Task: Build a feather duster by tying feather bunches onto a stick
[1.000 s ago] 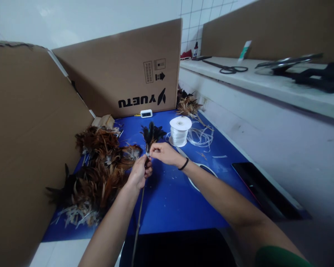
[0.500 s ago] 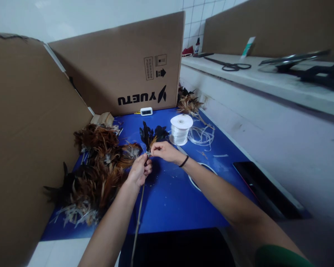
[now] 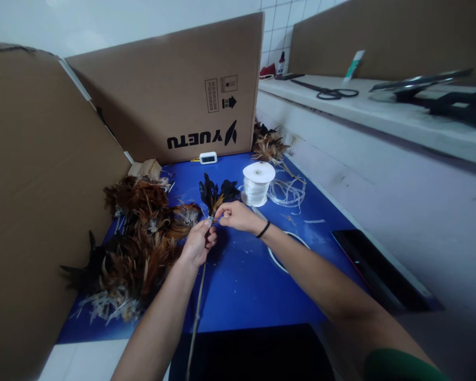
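My left hand (image 3: 199,242) is closed round the top of a long thin stick (image 3: 197,312), just below a small bunch of dark feathers (image 3: 210,191). Beside it on the right, my right hand (image 3: 234,216) pinches at the base of that bunch; what lies between its fingertips is too small to make out. A white spool of ribbon (image 3: 256,186) stands on the blue table (image 3: 238,301) behind my right hand. Left of my hands lies a large heap of brown and black feathers (image 3: 143,264).
Cardboard panels (image 3: 154,95) stand at the back and left. Loose ribbon (image 3: 289,193) and more feathers (image 3: 268,145) lie by the spool. A dark tablet (image 3: 376,270) lies at the right edge. Scissors (image 3: 333,94) rest on the ledge (image 3: 396,119).
My right hand's fingertips have shifted slightly and spread a little at the feather base. My left hand holds the stick in nearly the same place.
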A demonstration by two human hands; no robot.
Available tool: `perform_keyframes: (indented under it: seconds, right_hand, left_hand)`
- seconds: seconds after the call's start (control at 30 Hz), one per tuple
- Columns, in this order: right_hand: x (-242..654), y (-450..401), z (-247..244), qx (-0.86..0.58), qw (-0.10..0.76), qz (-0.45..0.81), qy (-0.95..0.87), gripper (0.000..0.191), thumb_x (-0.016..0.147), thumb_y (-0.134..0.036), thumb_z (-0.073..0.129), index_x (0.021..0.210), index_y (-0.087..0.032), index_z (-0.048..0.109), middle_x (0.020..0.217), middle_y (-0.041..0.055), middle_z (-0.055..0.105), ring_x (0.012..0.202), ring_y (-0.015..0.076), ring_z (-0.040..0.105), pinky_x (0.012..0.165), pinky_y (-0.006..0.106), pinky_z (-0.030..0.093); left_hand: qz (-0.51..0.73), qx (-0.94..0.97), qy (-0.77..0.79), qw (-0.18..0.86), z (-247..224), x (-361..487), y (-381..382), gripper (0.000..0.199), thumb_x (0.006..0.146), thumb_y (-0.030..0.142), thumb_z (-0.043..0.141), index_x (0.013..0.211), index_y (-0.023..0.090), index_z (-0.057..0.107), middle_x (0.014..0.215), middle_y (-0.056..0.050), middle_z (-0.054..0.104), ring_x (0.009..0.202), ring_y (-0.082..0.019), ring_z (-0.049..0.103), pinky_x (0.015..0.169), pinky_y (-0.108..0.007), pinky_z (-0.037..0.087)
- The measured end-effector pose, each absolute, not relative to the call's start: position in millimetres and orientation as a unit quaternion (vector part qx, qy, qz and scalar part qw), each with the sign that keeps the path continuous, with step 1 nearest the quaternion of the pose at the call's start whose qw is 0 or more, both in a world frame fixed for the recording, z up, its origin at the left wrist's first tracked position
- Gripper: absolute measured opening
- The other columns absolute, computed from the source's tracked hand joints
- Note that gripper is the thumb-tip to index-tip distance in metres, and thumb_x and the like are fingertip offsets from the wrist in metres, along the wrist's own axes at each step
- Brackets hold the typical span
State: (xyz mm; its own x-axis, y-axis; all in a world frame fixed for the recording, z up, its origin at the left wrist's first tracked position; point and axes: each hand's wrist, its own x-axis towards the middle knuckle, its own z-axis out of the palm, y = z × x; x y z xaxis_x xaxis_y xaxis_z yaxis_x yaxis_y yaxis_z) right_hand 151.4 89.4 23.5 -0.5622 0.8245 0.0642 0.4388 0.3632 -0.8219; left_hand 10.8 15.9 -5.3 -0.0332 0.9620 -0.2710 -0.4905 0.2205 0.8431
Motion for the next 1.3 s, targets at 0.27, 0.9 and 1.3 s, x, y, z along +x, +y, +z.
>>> perform_keyframes:
  seconds: [0.27, 0.9, 1.3]
  right_hand:
    - [142, 89, 5, -0.448, 0.270, 0.392, -0.757, 0.034, 0.071, -0.043, 0.059, 0.052, -0.015, 0.056, 0.047, -0.0057, 0.038, 0.049, 0.0071, 0.033, 0.048, 0.022, 0.023]
    - [133, 84, -4, -0.462, 0.341, 0.578, -0.581, 0.038, 0.058, -0.036, 0.068, 0.045, -0.018, 0.037, 0.041, -0.0101, 0.026, 0.043, 0.0043, 0.020, 0.044, 0.023, 0.013]
    - [133, 84, -4, -0.472, 0.313, 0.588, -0.577, 0.036, 0.056, -0.028, 0.069, 0.043, -0.017, 0.037, 0.037, -0.0111, 0.026, 0.040, 0.0028, 0.021, 0.042, 0.022, 0.014]
  left_hand:
    - [0.572, 0.286, 0.476, 0.604, -10, 16, 17, 0.028, 0.069, 0.035, 0.068, 0.070, 0.014, 0.050, 0.059, 0.003, 0.047, 0.043, -0.004, 0.040, 0.037, -0.015, 0.024]
    - [0.592, 0.384, 0.599, 0.378, -27, 11, 25, 0.019, 0.065, 0.031, 0.069, 0.078, 0.017, 0.070, 0.067, -0.002, 0.065, 0.056, -0.014, 0.058, 0.056, -0.024, 0.045]
    - [0.529, 0.556, 0.628, 0.127, -16, 5, 20, 0.011, 0.072, 0.025, 0.064, 0.065, 0.020, 0.070, 0.065, -0.003, 0.063, 0.062, -0.015, 0.053, 0.065, -0.023, 0.036]
